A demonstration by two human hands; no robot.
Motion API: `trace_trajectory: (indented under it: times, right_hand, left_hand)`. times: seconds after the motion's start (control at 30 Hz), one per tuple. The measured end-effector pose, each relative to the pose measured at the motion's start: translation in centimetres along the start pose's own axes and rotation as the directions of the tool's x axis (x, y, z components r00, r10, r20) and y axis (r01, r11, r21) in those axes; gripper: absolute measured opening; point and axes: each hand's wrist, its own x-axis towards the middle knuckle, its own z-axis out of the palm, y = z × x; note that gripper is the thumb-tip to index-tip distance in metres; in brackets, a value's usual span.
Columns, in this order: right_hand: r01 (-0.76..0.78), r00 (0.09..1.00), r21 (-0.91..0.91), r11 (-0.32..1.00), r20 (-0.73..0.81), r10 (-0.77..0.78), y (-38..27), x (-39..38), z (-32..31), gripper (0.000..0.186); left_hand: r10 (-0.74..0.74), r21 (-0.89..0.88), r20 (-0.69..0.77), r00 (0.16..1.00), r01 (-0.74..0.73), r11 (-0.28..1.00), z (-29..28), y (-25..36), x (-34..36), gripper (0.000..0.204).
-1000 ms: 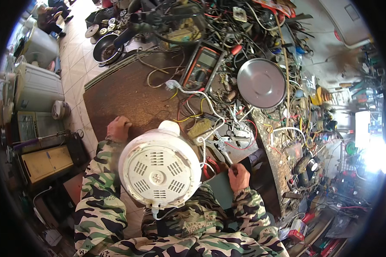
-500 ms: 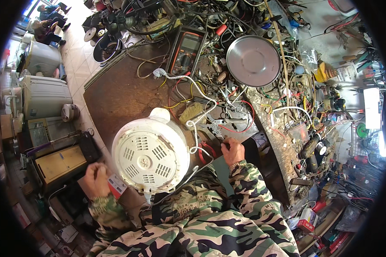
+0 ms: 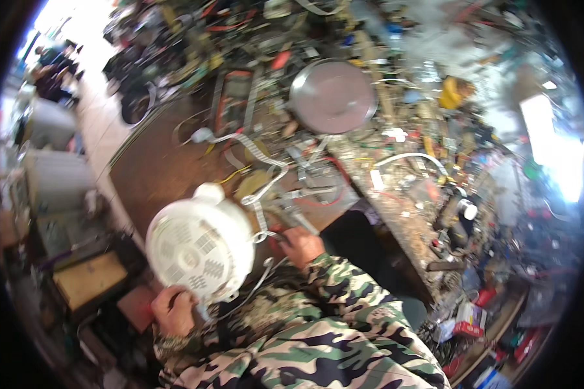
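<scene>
A white round appliance [image 3: 198,253], apparently an electric cooker body, sits tilted at the bench's near edge against my lap, its slotted base facing up. At its lower left rim is my left hand [image 3: 174,311], fingers curled toward the thumb. Whether it grips the rim or a small thing is lost in blur. My right hand [image 3: 303,247] is closed to the right of the cooker, by a white cord [image 3: 258,217] and a red-handled tool [image 3: 276,235] partly behind the fingers. What this hand holds, if anything, I cannot make out.
A multimeter [image 3: 232,102] and a round grey-brown plate [image 3: 333,96] lie farther back on the brown bench [image 3: 152,159]. Tangled wires and tools crowd the far and right sides. Boxes and a yellow panel [image 3: 91,275] stand at the left.
The view has swung and blurred. My left hand has come from beside the cooker to its lower rim. My right hand is nearer the cooker, at the red-handled tool.
</scene>
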Motion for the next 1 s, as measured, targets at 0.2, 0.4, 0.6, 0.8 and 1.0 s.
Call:
trace_trajectory:
  times: [0.2,0.4,0.6,0.8,1.0]
  right_hand:
    - [-0.247,0.942,-0.023,0.969,-0.24,0.235,5.1,0.2,-7.9,0.021]
    - [-0.436,0.743,0.063,0.898,-0.538,0.398,10.5,-2.0,-14.9,0.017]
    - [-0.504,0.598,-0.237,0.831,-0.789,0.138,15.2,-2.8,-18.3,0.053]
    - [-0.621,0.699,-0.479,0.621,-0.696,0.161,20.4,-2.2,-26.4,0.071]
    - [-0.501,0.723,-0.16,0.851,-0.618,0.309,23.4,-1.2,-29.3,0.027]
  left_hand:
    - [0.007,-0.252,0.127,0.992,0.025,0.967,0.2,-2.0,0.8,0.015]
    - [0.002,-0.25,0.202,0.979,0.05,0.967,0.8,-3.4,2.4,0.02]
    - [-0.037,-0.209,0.169,0.985,0.073,0.975,0.6,-3.3,3.0,0.02]
    - [-0.035,-0.173,0.136,0.99,0.059,0.983,0.8,-3.6,2.7,0.021]
    - [-0.053,0.065,0.085,0.995,0.048,0.997,1.3,-2.1,1.9,0.018]
